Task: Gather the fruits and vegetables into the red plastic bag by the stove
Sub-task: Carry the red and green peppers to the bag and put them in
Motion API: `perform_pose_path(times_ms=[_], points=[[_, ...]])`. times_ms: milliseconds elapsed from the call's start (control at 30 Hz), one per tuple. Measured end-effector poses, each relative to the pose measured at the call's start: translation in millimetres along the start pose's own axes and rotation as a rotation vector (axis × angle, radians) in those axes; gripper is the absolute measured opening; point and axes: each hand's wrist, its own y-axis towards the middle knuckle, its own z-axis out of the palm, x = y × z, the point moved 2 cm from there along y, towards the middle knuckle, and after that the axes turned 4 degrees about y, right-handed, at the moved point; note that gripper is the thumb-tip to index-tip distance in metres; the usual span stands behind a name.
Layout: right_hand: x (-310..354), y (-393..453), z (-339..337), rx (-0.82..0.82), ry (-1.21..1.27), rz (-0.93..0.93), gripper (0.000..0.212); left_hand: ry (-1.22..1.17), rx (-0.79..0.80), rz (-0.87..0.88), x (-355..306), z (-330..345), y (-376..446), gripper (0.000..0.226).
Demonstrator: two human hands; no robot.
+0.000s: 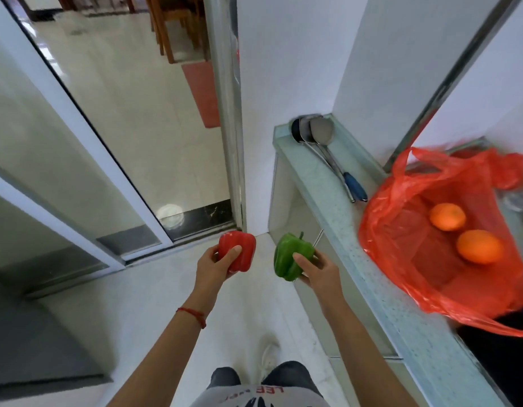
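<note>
My left hand [216, 264] grips a red bell pepper [239, 248], held out in front of me above the floor. My right hand [319, 270] grips a green bell pepper [288, 254] beside it, just left of the counter edge. The red plastic bag [407, 259] lies open on the counter to the right. Two oranges [447, 216] [479, 246] rest inside it.
The pale green counter [327, 183] runs along the right; metal ladles with a blue handle [330, 151] lie at its far end. A black stove surface [504, 362] shows at lower right. A sliding glass door [122, 142] stands on the left, a white wall corner ahead.
</note>
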Motion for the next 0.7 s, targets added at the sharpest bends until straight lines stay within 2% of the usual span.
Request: perform_pose_path(times_ms=[467, 700], points=[[24, 32, -111, -0.410, 0.122, -0.062, 0.043, 0.131, 0.390, 0.044, -45, 149, 43, 0.048], [27, 19, -167, -0.586, 0.202, -0.073, 0.054, 0.243, 0.540, 0.037, -49, 224, 31, 0.047]])
